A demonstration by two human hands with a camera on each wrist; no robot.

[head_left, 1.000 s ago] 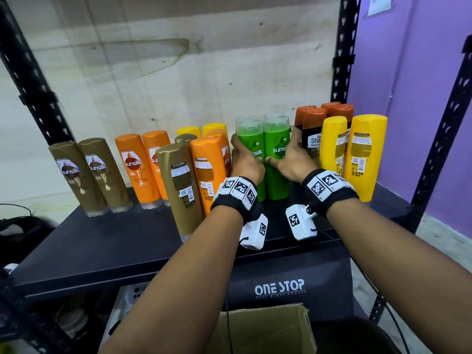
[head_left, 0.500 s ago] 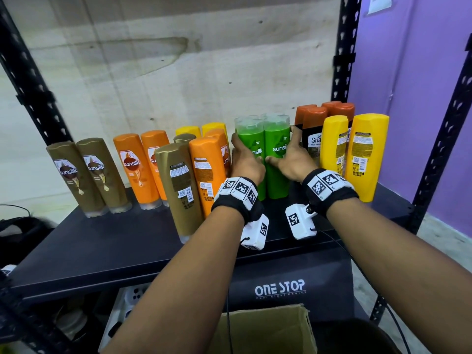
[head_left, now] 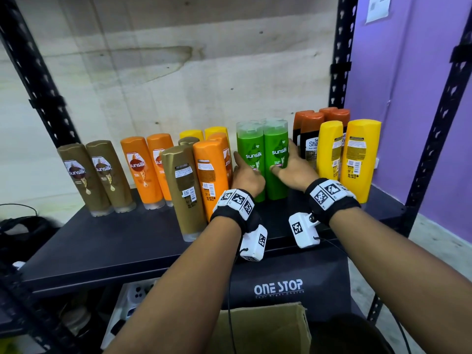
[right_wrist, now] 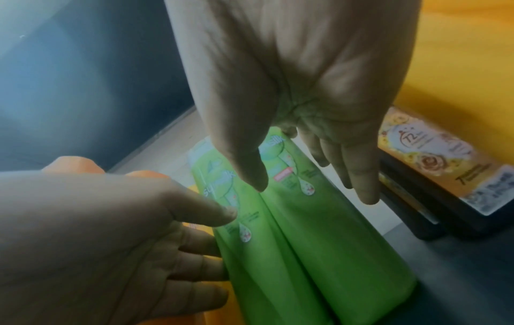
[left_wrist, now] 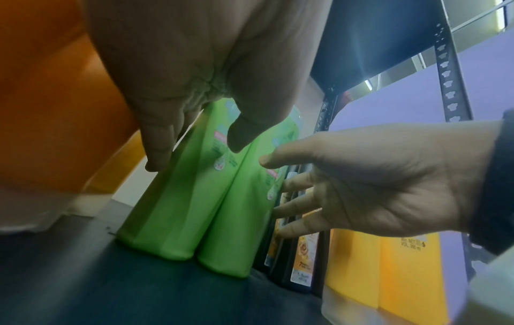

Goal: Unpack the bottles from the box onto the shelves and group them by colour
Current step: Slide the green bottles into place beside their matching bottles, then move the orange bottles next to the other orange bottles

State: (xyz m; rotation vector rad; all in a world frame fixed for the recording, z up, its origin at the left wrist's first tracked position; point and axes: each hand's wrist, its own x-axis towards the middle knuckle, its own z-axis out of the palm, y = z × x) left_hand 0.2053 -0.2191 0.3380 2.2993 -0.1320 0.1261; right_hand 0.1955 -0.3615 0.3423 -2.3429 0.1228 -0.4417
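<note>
Two green bottles (head_left: pixel 251 159) (head_left: pixel 277 155) stand upright side by side on the black shelf (head_left: pixel 115 241). My left hand (head_left: pixel 246 175) lies with straight fingers along the left bottle's outer side, thumb at its front. The right hand (head_left: pixel 290 167) mirrors it on the right bottle. The left wrist view shows the green pair (left_wrist: pixel 194 209) between my left hand (left_wrist: pixel 189 88) and right hand (left_wrist: pixel 375 187), fingers spread and uncurled. In the right wrist view, the right hand (right_wrist: pixel 300 88) and left hand (right_wrist: pixel 97 230) flank the green pair (right_wrist: pixel 292 252). The open cardboard box (head_left: pixel 260 328) sits below.
Left of the green pair stand an orange bottle (head_left: pixel 210 175) and a gold one (head_left: pixel 182 190), with more orange (head_left: pixel 140 169), brown (head_left: pixel 84 175) and yellow bottles further left and behind. To the right are dark orange-capped bottles (head_left: pixel 310 139) and yellow bottles (head_left: pixel 362 159). Bare shelf runs along the front left.
Both hands gripped the green bottles earlier. Their fingers have now straightened and loosened beside the bottles, which stay in place.
</note>
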